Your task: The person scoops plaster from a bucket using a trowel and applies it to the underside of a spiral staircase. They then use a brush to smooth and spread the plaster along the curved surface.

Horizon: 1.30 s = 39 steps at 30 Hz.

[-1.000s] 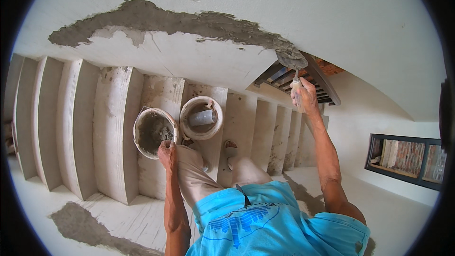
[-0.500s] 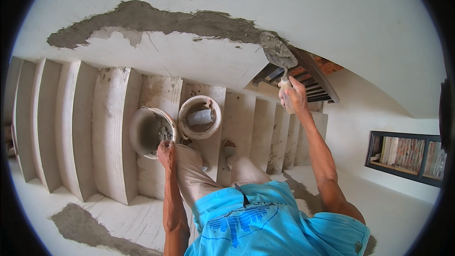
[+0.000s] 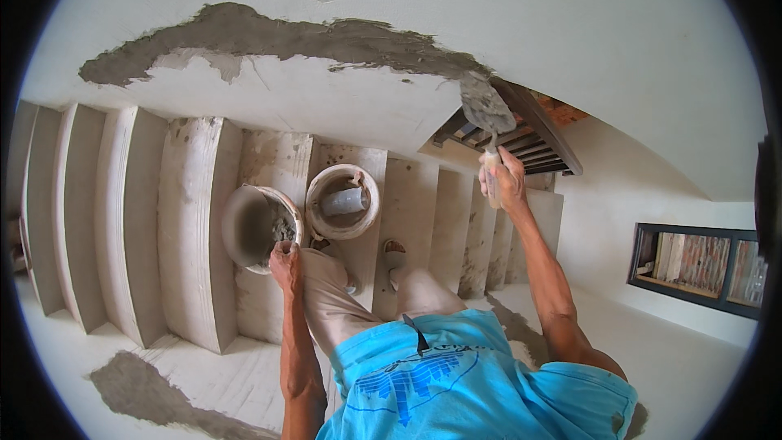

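Observation:
My right hand [image 3: 505, 179] is closed round the pale handle of a trowel [image 3: 487, 107], whose blade is coated in grey mortar. The blade's far end meets the right end of a long band of wet mortar [image 3: 326, 39] on the white wall. With my left hand [image 3: 286, 265] I grip the near rim of a bucket [image 3: 295, 210]. Grey mortar [image 3: 282, 228] shows inside it, and a blurred round patch covers its left side. A second bucket [image 3: 373, 213], just to the right, holds a translucent plastic container [image 3: 345, 201].
Concrete steps [image 3: 187, 220] run left and right beneath me, with my sandalled foot [image 3: 394, 254] on one. A dark railing [image 3: 533, 126] stands beyond the trowel. At the right is a dark-framed window [image 3: 692, 265]. Another mortar patch [image 3: 151, 387] marks the near-left wall.
My right hand and the trowel have shifted slightly toward me and to the right, and the blade has turned a little. My left hand stays on the bucket rim.

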Available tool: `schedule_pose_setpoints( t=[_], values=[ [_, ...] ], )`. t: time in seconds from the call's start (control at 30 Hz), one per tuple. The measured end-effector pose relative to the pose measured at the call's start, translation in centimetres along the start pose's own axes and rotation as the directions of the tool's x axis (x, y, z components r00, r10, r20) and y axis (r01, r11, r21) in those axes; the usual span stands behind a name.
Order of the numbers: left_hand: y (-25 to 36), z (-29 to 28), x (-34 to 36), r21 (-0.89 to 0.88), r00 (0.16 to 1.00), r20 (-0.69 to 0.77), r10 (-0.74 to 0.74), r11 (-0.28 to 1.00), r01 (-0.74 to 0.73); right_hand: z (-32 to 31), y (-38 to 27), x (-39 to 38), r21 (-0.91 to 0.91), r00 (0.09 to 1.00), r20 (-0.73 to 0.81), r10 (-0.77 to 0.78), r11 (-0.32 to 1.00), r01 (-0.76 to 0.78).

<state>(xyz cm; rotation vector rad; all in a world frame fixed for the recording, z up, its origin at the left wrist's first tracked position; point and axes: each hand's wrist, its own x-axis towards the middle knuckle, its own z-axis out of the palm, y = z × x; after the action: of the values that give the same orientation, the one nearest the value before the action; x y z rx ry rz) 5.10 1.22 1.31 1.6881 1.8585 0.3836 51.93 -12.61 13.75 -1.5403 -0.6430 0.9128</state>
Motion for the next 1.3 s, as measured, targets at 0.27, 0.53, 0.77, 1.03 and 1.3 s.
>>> schedule_pose_setpoints(
  t=[0.27,0.53,0.77,1.03,1.3],
  values=[
    [-0.2,0.5,0.8,0.011,1.0,0.025,0.011,1.0,-0.011,0.2,0.3,0.5,0.016,0.998,-0.054,-0.015,1.0,0.016],
    [2.3,0.5,1.4,0.085,0.998,0.06,0.035,0.996,-0.04,-2.6,6.8,-6.4,0.245,0.973,-0.112,0.203,0.954,-0.171],
    [2.8,1.2,1.3,-0.028,0.98,0.16,0.121,0.993,-0.118,0.8,5.5,-8.4,0.02,0.991,-0.034,0.127,0.992,-0.127],
    [2.4,2.8,2.9,0.04,0.957,0.177,0.23,0.97,-0.241,2.0,7.3,-10.7,-0.055,0.988,-0.037,0.151,0.987,-0.152],
    [2.4,4.1,4.2,0.099,0.957,0.2,0.208,0.968,-0.231,1.6,8.4,-12.2,-0.156,0.987,-0.103,0.124,0.978,-0.139]
  ],
)
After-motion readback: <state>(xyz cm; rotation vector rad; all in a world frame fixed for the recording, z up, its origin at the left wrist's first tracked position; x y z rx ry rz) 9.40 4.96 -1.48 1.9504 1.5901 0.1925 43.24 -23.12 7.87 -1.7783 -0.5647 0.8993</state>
